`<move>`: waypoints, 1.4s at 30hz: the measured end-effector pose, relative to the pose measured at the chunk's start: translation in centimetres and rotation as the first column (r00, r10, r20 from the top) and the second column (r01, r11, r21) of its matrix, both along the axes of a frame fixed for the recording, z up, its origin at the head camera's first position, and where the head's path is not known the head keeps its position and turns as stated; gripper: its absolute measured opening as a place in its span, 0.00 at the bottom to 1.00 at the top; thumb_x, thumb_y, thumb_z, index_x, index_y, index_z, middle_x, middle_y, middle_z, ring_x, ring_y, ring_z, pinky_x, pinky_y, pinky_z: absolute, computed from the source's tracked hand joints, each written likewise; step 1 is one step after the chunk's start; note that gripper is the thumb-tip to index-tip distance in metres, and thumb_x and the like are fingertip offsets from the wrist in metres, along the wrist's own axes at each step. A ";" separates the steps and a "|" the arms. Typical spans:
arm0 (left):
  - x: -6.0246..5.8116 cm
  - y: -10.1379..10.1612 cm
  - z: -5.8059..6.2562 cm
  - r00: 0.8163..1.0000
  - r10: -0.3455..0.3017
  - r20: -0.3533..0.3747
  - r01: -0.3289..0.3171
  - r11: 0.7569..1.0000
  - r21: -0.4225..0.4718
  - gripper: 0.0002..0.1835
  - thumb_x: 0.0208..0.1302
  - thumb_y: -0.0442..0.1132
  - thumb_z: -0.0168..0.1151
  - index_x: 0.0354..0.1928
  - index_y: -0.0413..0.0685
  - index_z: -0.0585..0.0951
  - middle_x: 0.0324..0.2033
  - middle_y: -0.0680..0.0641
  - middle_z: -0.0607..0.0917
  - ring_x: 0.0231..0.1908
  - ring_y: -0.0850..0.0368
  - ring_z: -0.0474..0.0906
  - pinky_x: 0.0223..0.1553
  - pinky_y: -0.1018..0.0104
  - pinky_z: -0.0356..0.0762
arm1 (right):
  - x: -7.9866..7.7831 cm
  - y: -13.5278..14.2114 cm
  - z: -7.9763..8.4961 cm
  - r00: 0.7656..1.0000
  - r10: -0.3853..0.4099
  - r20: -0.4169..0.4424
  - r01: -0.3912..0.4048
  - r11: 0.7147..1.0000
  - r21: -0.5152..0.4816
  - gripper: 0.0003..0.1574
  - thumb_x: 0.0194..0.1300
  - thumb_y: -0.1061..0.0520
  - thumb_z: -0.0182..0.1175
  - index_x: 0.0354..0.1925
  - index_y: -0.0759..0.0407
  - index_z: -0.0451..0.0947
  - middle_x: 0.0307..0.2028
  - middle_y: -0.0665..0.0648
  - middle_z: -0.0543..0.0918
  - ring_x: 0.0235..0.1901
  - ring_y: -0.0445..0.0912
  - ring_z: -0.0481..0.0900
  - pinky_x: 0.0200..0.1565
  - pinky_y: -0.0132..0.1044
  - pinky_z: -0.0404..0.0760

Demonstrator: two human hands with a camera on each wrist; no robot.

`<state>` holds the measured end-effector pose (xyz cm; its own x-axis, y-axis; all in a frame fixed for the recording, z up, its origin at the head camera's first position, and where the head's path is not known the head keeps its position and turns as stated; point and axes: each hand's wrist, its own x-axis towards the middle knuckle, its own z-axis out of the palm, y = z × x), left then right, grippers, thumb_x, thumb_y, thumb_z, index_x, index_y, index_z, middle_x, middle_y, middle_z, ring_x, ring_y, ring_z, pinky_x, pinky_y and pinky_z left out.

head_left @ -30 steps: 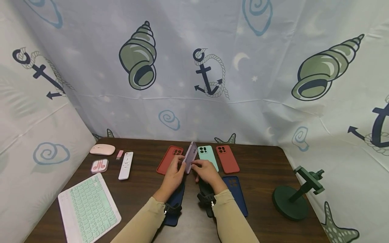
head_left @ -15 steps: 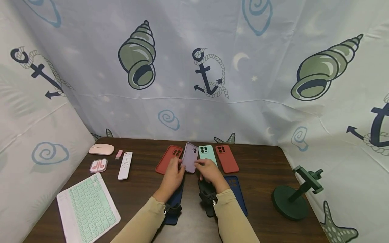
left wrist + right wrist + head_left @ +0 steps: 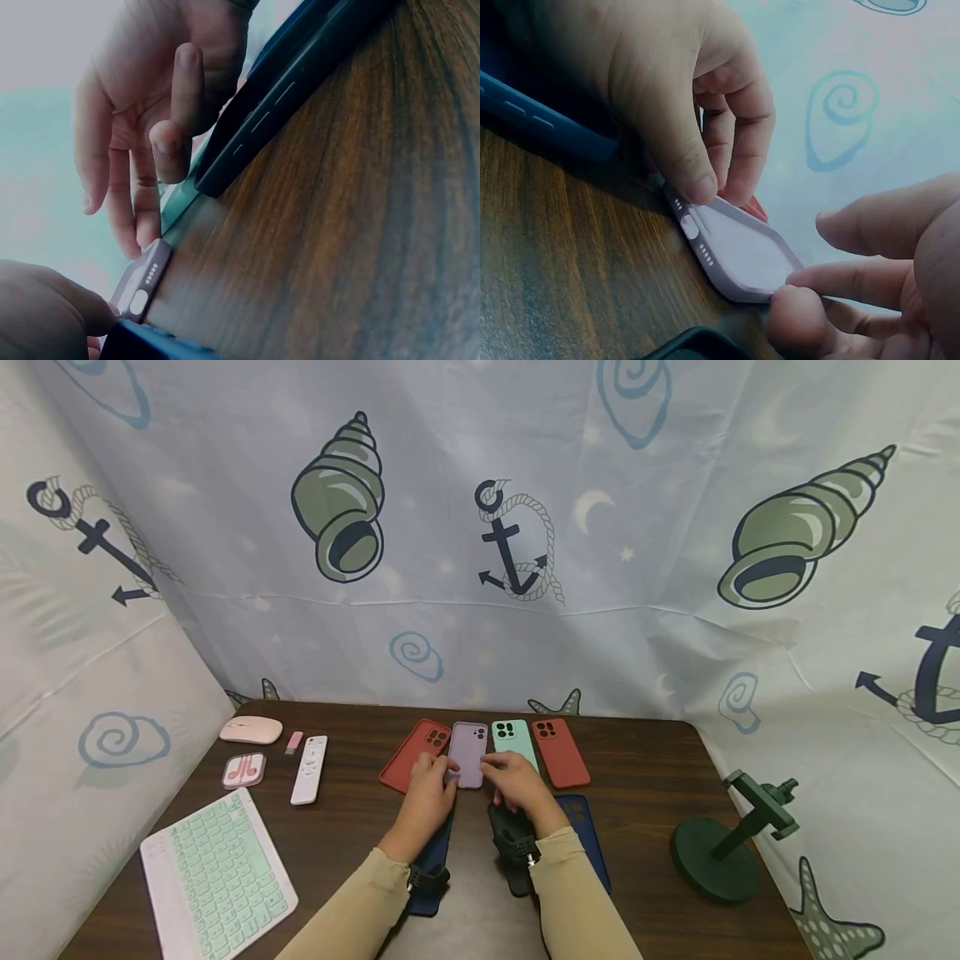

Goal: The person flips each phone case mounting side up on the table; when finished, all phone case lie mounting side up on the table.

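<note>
A lilac phone case (image 3: pixel 468 755) lies flat, open side up, at the middle of the table between a red phone case (image 3: pixel 415 755) and a mint phone case (image 3: pixel 513 740). My left hand (image 3: pixel 430 793) pinches its near left rim, thumb (image 3: pixel 697 184) over the edge and fingers just behind it. Fingertips of my right hand (image 3: pixel 523 789) touch the near right corner, while the right thumb stays apart and the outer fingers curl loosely, as the left wrist view shows. My left forearm partly hides a dark blue phone case (image 3: pixel 426 897); a black phone case (image 3: pixel 510 827) lies under my right wrist.
Right of my hands lie another red phone case (image 3: pixel 562 753) and a blue phone case (image 3: pixel 588 839). A green stand (image 3: pixel 720 860) stands farther right. On the left are a keyboard (image 3: pixel 221 872), remote (image 3: pixel 309 770), mouse (image 3: pixel 251 729), earphone box (image 3: pixel 243 770) and USB stick (image 3: pixel 294 742).
The lilac phone case has gone from tilted up on its edge to lying flat on the table. My hands have stayed at its near end, and the left red case has shifted slightly left.
</note>
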<state>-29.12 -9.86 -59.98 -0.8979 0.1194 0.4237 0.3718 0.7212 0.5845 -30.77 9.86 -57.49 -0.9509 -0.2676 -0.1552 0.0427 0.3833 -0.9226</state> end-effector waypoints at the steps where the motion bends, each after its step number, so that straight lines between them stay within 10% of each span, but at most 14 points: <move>1: 0.0 0.0 0.0 1.000 -0.001 0.001 0.001 1.000 0.001 0.08 0.61 0.30 0.69 0.41 0.45 0.83 0.40 0.40 0.76 0.40 0.44 0.70 0.43 0.54 0.66 | 0.0 0.0 0.0 1.000 0.007 0.000 -0.007 1.000 -0.008 0.28 0.76 0.48 0.56 0.68 0.57 0.73 0.13 0.53 0.77 0.06 0.42 0.65 0.11 0.34 0.66; 10: -0.3 -0.5 0.0 0.994 -0.073 0.086 0.052 0.974 0.222 0.07 0.63 0.33 0.69 0.39 0.52 0.83 0.38 0.44 0.78 0.39 0.52 0.73 0.42 0.61 0.69 | 0.2 0.1 0.5 1.000 0.013 -0.028 -0.013 1.000 -0.008 0.29 0.75 0.46 0.57 0.68 0.56 0.73 0.31 0.64 0.84 0.12 0.43 0.70 0.15 0.35 0.70; 16: -0.6 -1.2 1.2 0.958 -0.226 0.176 0.114 0.866 0.487 0.04 0.67 0.36 0.67 0.42 0.53 0.84 0.41 0.47 0.84 0.41 0.58 0.79 0.43 0.67 0.77 | 0.5 1.0 2.4 0.996 0.027 -0.088 -0.024 0.999 0.035 0.26 0.75 0.46 0.57 0.65 0.55 0.75 0.46 0.64 0.81 0.22 0.52 0.79 0.20 0.38 0.72; 22: 0.1 -1.0 3.8 0.875 -0.416 0.249 0.184 0.759 0.624 0.08 0.73 0.40 0.61 0.49 0.46 0.82 0.48 0.39 0.84 0.47 0.51 0.82 0.47 0.55 0.82 | 0.1 2.9 2.3 0.991 -0.034 -0.133 0.037 0.999 0.016 0.27 0.73 0.49 0.60 0.65 0.58 0.75 0.42 0.65 0.82 0.26 0.65 0.80 0.19 0.38 0.73; 30: 0.0 2.6 5.2 0.868 -0.432 0.244 0.249 0.805 0.539 0.15 0.75 0.43 0.58 0.59 0.48 0.79 0.56 0.44 0.82 0.59 0.44 0.78 0.60 0.49 0.76 | -0.1 6.0 1.7 0.973 -0.173 -0.154 0.178 0.984 0.018 0.25 0.71 0.54 0.62 0.63 0.61 0.76 0.39 0.60 0.82 0.27 0.61 0.82 0.18 0.38 0.73; 42: -1.7 7.7 2.5 0.893 -0.305 0.331 0.070 0.820 0.567 0.20 0.74 0.43 0.58 0.63 0.42 0.74 0.62 0.37 0.75 0.63 0.43 0.73 0.63 0.44 0.71 | -0.3 7.0 0.6 0.960 -0.224 -0.169 0.248 0.960 0.132 0.24 0.70 0.55 0.64 0.61 0.60 0.79 0.37 0.58 0.84 0.21 0.46 0.77 0.21 0.38 0.74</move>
